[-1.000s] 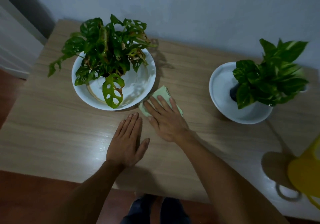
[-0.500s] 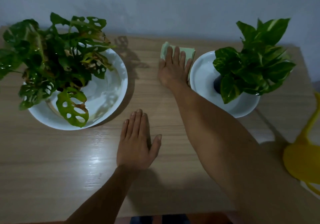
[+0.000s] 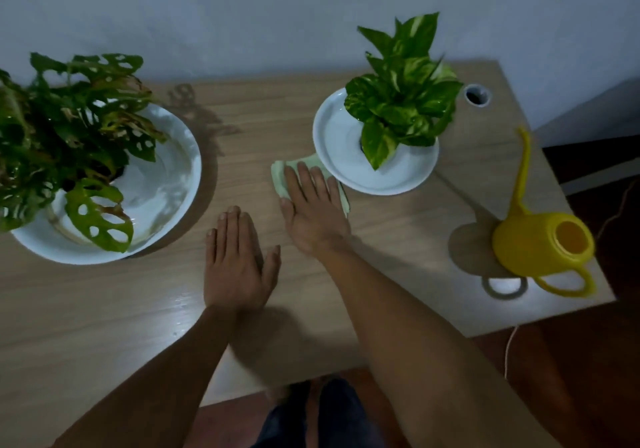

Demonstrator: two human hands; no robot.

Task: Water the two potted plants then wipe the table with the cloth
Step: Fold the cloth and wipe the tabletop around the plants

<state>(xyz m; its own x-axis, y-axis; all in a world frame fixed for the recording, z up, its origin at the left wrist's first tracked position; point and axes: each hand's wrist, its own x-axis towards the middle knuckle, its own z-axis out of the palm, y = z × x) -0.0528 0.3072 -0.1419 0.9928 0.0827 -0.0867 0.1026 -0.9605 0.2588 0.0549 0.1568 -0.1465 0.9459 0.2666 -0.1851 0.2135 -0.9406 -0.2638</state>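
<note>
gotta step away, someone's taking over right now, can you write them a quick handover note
Left hand: flat on the table, empty.
Right hand: palm pressing the green cloth flat beside the small plant's white dish.
The holey-leaf plant sits in its dish at left; the small plant at right.
Yellow watering can is set down at the table's right edge, so watering looks finished.
Left: keep wiping; the table's outer parts may still need a pass.
</note>
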